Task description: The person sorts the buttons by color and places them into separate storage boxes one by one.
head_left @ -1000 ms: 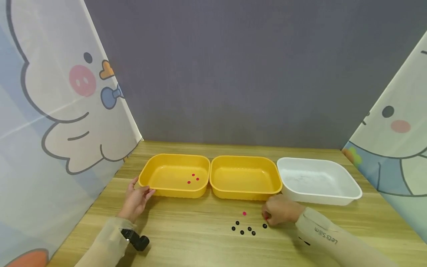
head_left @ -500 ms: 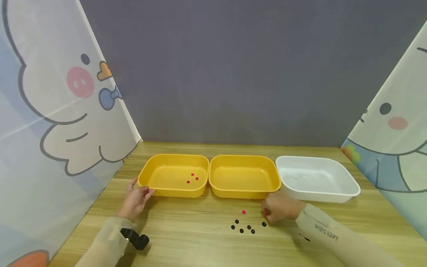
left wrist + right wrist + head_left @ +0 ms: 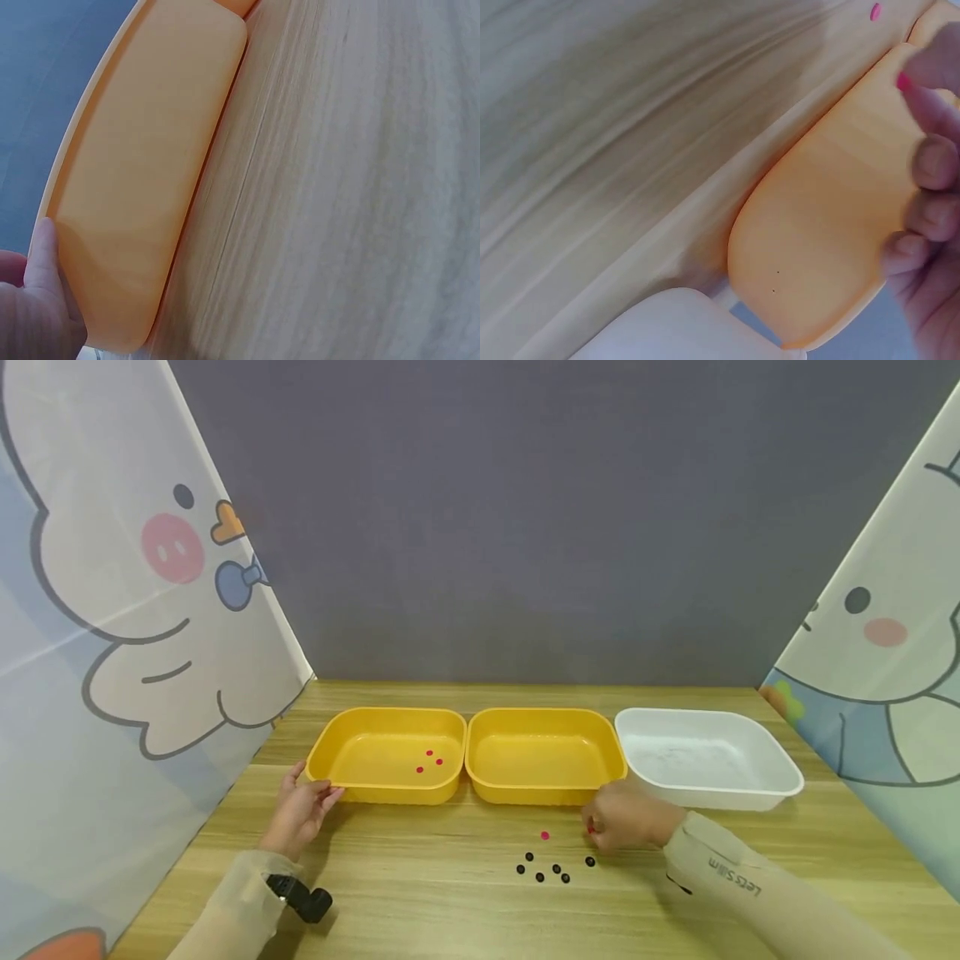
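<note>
Pinched by right hand (image 3: pixel 628 814), barely any gap between thumb and finger: small pink disc (image 3: pixel 904 81). Slightly closer to middle yellow tray (image 3: pixel 547 797) than second ago; apparently mid-carry, in no tray yet. Loose on tabletop (image 3: pixel 420 885): single pink disc (image 3: pixel 545 836), six black discs (image 3: pixel 557 869). Gripped at near corner by left hand (image 3: pixel 298 816): left yellow tray (image 3: pixel 397 796), three pink discs (image 3: pixel 439 762) inside.

Wood-grain tabletop (image 3: pixel 420 910), streaks running roughly side to side in head view. Plain grey backdrop (image 3: pixel 480 527) upright along its far edge. Left: printed sheet (image 3: pixel 45 768), white cartoon figure (image 3: pixel 97 552), pink snout-like patch (image 3: pixel 172 547), orange heart shape (image 3: pixel 227 523). Right: second printed sheet (image 3: pixel 922 827), pale figure (image 3: pixel 911 668), dark oval eye (image 3: pixel 857 600), pink cheek (image 3: pixel 885 632), blue below.
</note>
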Demonstrator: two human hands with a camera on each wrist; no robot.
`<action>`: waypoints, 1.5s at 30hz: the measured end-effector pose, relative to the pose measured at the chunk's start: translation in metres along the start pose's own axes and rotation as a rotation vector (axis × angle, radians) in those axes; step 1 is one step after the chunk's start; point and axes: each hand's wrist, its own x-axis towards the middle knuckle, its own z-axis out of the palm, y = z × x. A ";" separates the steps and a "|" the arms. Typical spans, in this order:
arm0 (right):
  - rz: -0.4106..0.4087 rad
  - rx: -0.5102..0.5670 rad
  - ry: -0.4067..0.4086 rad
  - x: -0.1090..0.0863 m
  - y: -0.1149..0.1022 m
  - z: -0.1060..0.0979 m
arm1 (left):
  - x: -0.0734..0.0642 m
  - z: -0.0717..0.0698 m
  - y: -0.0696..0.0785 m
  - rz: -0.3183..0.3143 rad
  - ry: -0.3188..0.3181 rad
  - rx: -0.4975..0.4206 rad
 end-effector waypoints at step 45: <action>-0.264 -0.136 0.326 0.022 0.006 -0.004 | -0.004 -0.002 -0.001 0.023 -0.016 0.014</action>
